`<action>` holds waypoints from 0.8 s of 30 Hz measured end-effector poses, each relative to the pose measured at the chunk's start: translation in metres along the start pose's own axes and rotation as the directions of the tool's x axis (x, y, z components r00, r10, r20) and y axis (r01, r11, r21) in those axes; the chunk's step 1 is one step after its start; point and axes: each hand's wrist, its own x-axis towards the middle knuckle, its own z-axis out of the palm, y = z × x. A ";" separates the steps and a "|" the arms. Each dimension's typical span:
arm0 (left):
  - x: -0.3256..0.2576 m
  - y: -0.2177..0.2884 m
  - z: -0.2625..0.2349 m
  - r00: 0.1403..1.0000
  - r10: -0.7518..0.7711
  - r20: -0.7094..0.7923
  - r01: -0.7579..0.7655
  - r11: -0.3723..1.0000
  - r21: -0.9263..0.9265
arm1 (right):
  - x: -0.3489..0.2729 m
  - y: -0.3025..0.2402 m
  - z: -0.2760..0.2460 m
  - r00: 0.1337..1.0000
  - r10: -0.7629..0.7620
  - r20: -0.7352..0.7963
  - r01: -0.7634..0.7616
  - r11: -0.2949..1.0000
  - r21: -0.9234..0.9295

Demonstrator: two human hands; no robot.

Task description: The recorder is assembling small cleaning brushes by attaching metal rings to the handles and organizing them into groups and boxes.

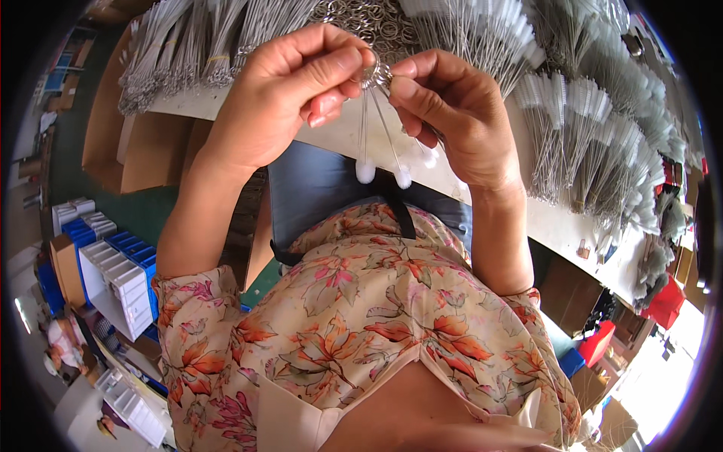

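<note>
Above the table's near edge, my left hand (290,98) pinches a metal key ring (370,74) between thumb and fingers. From the other side my right hand (463,113) closes on the ring too, with thumb and forefinger at its edge. A few thin wire brushes (382,129) hang down from the ring, their white bristle tips (365,171) lowest. The fingertips partly cover the ring and the wire ends. Just beyond my hands lies a pile of loose metal rings (369,19).
Bundles of wire brushes lie on the white table (553,226): looped ends near at left (181,56), more at right (580,139). An open cardboard box (158,151) stands left. Farther off are blue and white bins (117,282), a person (64,343) and red items (664,303).
</note>
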 end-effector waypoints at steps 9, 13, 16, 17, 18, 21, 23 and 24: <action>-0.008 -0.021 0.006 0.920 0.317 -0.231 -0.299 0.948 0.109 | 0.006 0.027 0.018 0.953 -0.298 -0.061 0.292 0.952 -0.088; -0.006 -0.031 0.014 0.910 0.281 -0.305 -0.350 0.915 -0.202 | 0.012 0.037 0.028 0.821 -0.571 -0.023 0.478 0.708 -0.520; -0.017 -0.022 0.012 0.874 0.297 -0.384 -0.384 0.907 -0.174 | 0.006 0.035 0.039 0.839 -0.544 -0.016 0.439 0.694 -0.570; -0.023 -0.015 0.007 0.864 0.308 -0.399 -0.383 0.916 -0.121 | 0.006 0.034 0.040 0.856 -0.517 0.025 0.416 0.657 -0.629; -0.029 -0.005 0.000 0.853 0.370 -0.368 -0.435 0.894 -0.109 | 0.006 0.043 0.035 0.867 -0.499 0.009 0.410 0.702 -0.582; -0.065 0.031 -0.027 0.870 0.394 -0.296 -0.422 0.906 -0.034 | 0.004 0.060 0.024 0.948 -0.316 -0.030 0.235 0.763 -0.602; -0.084 0.039 -0.056 0.724 0.688 0.039 -0.668 0.687 0.286 | 0.007 0.072 0.020 0.967 -0.251 0.035 0.215 0.742 -0.635; -0.091 0.037 -0.074 0.731 0.679 0.076 -0.662 0.677 0.321 | 0.008 0.078 0.019 0.981 -0.192 0.042 0.176 0.762 -0.624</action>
